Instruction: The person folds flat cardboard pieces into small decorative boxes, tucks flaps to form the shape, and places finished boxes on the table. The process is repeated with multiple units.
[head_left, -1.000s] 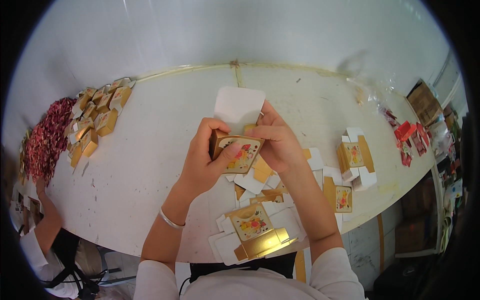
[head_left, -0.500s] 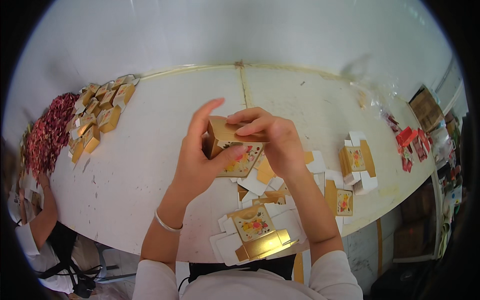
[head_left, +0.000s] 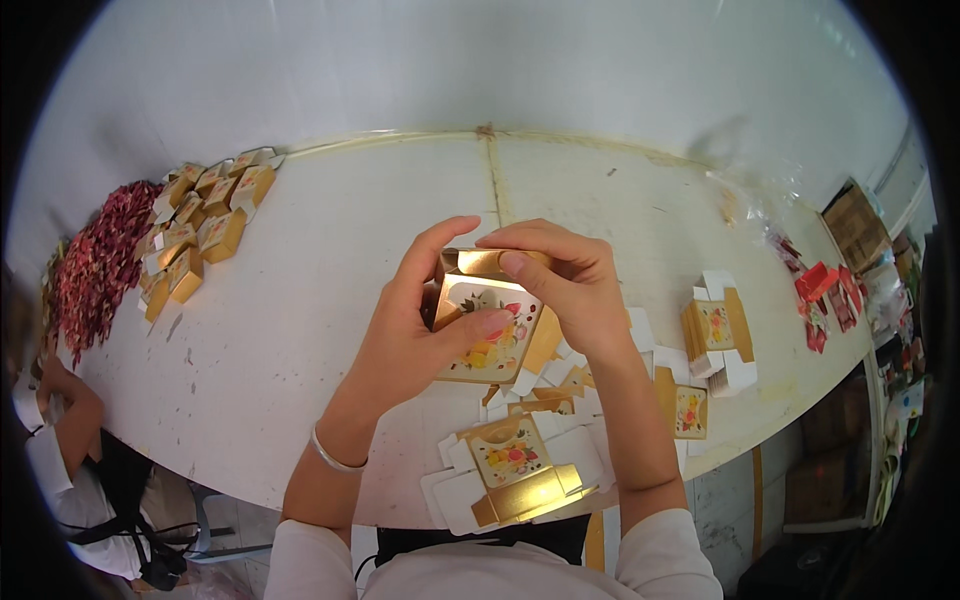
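A gold carton [head_left: 484, 330] with a fruit picture on its front is held up over the white table between both hands. My left hand [head_left: 415, 325] is closed round its left side, the thumb lying across the picture. With my right hand [head_left: 565, 275] I grip the top right edge, thumb on the gold top flap and fingers behind it. The carton's back and underside are hidden. Below it, near the front edge, lies an unfolded gold and white carton blank [head_left: 520, 460], with more blanks partly under my right forearm.
Several made-up gold boxes [head_left: 215, 205] sit at the far left beside a heap of dark red packets [head_left: 100, 255]. A stack of flat cartons [head_left: 715, 330] stands right. Red packets [head_left: 825, 290] and clear plastic [head_left: 760, 205] lie far right. A co-worker's arm [head_left: 75, 405] is at the left edge.
The carton has tipped so its picture side faces me more. My right thumb has come onto the top flap, which is bent down further. The co-worker's hand has drawn back from the packet heap.
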